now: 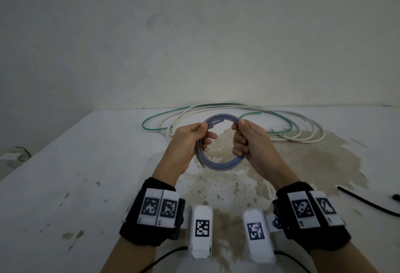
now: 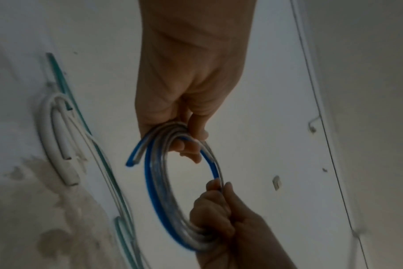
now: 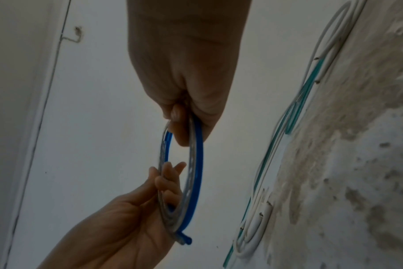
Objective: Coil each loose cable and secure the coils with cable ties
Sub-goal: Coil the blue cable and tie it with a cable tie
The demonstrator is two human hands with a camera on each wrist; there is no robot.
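Observation:
A coil of clear cable with a blue stripe (image 1: 218, 162) hangs in the air above the white table (image 1: 75, 175), wound into a ring of a few turns. My left hand (image 1: 194, 136) grips its left side, fingers curled round the strands. My right hand (image 1: 244, 140) grips its right side the same way. In the left wrist view the blue-striped coil (image 2: 153, 191) shows a loose end sticking out near my left hand (image 2: 186, 127). In the right wrist view the coil (image 3: 196, 163) runs between my right hand (image 3: 184, 112) and the left.
Loose white cable (image 1: 311, 140) and green cable (image 1: 151, 119) lie tangled at the table's far edge by the wall. A black cable tie (image 1: 368, 203) lies at the right. A brown stain (image 1: 303, 164) covers the table's middle.

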